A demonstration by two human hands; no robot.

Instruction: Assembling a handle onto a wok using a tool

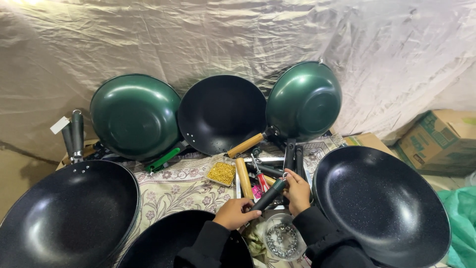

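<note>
Head view: left hand and right hand both clasp a black pan handle at worktop centre. Handle-fitting step; next, judged: align it with the wok at 6 o'clock.

soft even light, glare on pans, wide-angle edge distortion

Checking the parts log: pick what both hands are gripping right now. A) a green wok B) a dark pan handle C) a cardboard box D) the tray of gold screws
B: the left hand and right hand each close around one end of the dark pan handle.
</note>
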